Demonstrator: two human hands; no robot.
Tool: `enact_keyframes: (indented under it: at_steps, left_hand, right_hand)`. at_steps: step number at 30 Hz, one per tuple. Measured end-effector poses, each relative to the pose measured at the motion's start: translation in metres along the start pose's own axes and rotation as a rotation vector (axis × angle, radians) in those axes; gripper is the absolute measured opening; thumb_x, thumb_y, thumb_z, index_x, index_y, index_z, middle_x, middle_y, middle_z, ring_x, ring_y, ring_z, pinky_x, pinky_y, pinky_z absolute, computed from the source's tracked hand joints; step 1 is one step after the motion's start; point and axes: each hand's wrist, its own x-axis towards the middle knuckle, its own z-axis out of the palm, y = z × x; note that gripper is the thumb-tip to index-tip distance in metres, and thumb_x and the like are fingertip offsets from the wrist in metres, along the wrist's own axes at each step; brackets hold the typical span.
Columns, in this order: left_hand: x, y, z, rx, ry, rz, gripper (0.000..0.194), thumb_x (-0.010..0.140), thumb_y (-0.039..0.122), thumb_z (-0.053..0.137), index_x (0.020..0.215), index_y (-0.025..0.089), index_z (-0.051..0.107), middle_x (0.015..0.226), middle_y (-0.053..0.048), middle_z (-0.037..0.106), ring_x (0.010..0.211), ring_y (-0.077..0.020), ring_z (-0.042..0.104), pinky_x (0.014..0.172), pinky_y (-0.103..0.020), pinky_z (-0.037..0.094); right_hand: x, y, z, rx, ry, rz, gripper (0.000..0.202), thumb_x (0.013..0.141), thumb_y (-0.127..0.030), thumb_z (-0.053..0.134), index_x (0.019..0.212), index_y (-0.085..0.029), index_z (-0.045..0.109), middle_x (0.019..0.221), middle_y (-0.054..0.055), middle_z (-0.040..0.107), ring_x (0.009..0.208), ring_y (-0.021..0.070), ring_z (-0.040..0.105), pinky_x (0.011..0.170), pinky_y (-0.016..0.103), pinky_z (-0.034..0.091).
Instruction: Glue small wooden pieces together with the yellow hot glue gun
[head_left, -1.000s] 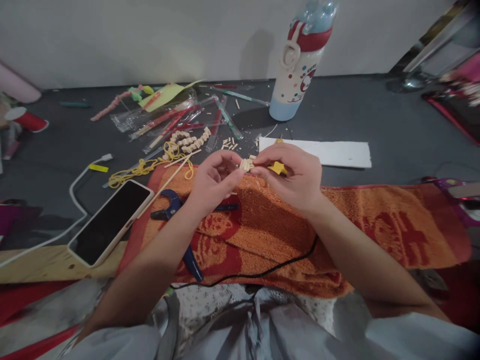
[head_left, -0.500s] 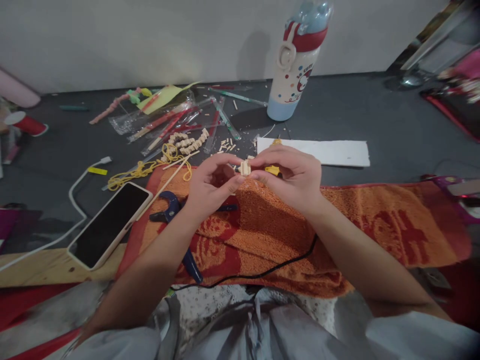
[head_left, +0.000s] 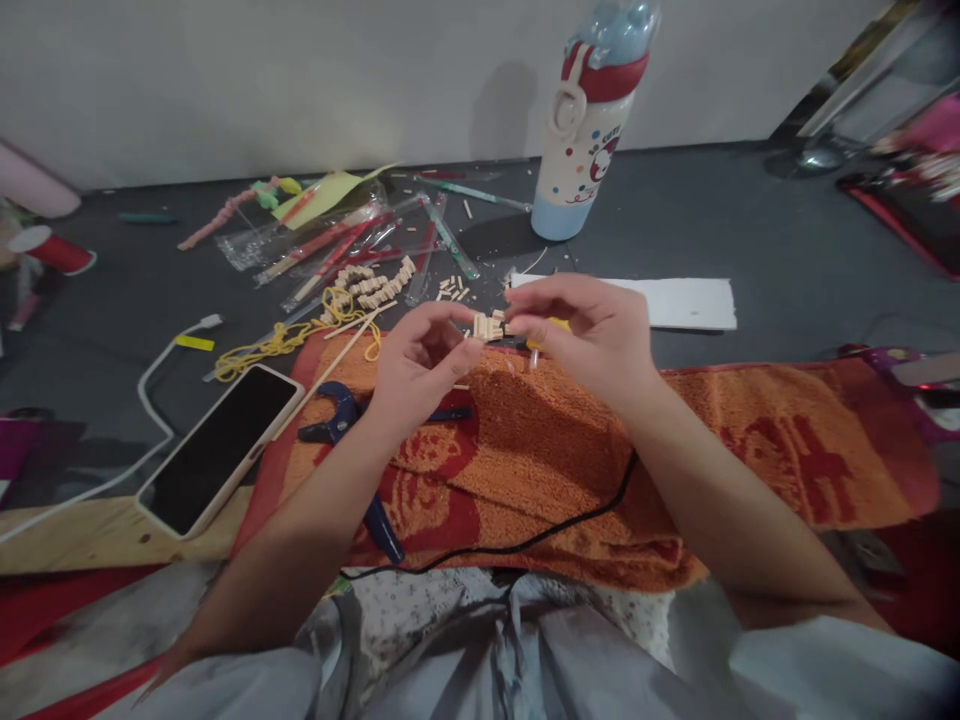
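Between its thumb and fingertips, my left hand (head_left: 424, 365) pinches a small cluster of short pale wooden stick pieces (head_left: 487, 327). My right hand (head_left: 589, 330) is just to the right of that cluster. Its thumb and forefinger are apart, and I see nothing gripped between them. Behind the right fingers, a yellow object (head_left: 556, 325) is mostly hidden. Beneath both hands lies an orange and red towel (head_left: 555, 450). Loose cut stick pieces (head_left: 452, 290) are scattered on the dark table beyond the left hand.
A blue clamp-like tool (head_left: 345, 410) lies partly under my left forearm, beside a phone (head_left: 221, 450). Yellow string (head_left: 262, 348) and a wooden piece chain (head_left: 386, 285) are at left. A bottle (head_left: 574, 150) stands behind a white strip (head_left: 690, 303). A black cord (head_left: 517, 548) crosses the towel.
My right hand's thumb and forefinger have parted and come off the wooden cluster. The cluster has turned slightly and stays in my left hand.
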Motion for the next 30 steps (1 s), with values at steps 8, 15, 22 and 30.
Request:
enact_keyframes:
  at_steps: [8, 15, 22, 30]
  left_hand:
    - [0.012, 0.012, 0.002, -0.176, 0.069, -0.348, 0.026, 0.071, 0.033, 0.07, 0.082, 0.022, 0.05, 0.048, 0.011, 0.048, 0.031, -0.0015, 0.027, 0.03, -0.015, 0.015]
    - [0.013, 0.016, 0.002, -0.207, 0.055, -0.431, 0.022, 0.075, 0.031, 0.067, 0.08, 0.02, 0.048, 0.047, 0.011, 0.047, 0.032, -0.001, 0.027, 0.031, -0.014, 0.015]
    - [0.014, 0.013, 0.001, -0.175, 0.049, -0.413, 0.02, 0.073, 0.029, 0.066, 0.081, 0.021, 0.049, 0.046, 0.011, 0.048, 0.032, -0.0011, 0.027, 0.031, -0.014, 0.017]
    - [0.013, 0.012, -0.001, -0.161, 0.028, -0.389, 0.021, 0.073, 0.03, 0.066, 0.081, 0.021, 0.05, 0.047, 0.01, 0.049, 0.032, -0.0012, 0.029, 0.032, -0.015, 0.017]
  right_hand:
    - [0.009, 0.03, -0.041, -0.754, -0.368, 0.16, 0.02, 0.084, -0.032, 0.059, 0.092, -0.021, 0.073, 0.076, 0.004, 0.071, 0.067, 0.0181, 0.061, 0.062, 0.032, 0.042]
    - [-0.008, 0.043, -0.047, -0.997, -0.482, 0.178, 0.039, 0.079, -0.049, 0.061, 0.1, -0.017, 0.066, 0.082, 0.01, 0.065, 0.072, 0.0236, 0.058, 0.062, 0.034, 0.037]
    - [-0.008, 0.04, -0.045, -1.046, -0.53, 0.215, 0.026, 0.082, -0.038, 0.055, 0.097, -0.017, 0.063, 0.079, 0.01, 0.069, 0.065, 0.0229, 0.058, 0.058, 0.033, 0.03]
    - [0.002, 0.035, -0.056, -0.879, -0.517, 0.34, 0.022, 0.087, -0.038, 0.047, 0.08, -0.021, 0.058, 0.071, 0.005, 0.064, 0.061, 0.0191, 0.053, 0.057, 0.031, 0.032]
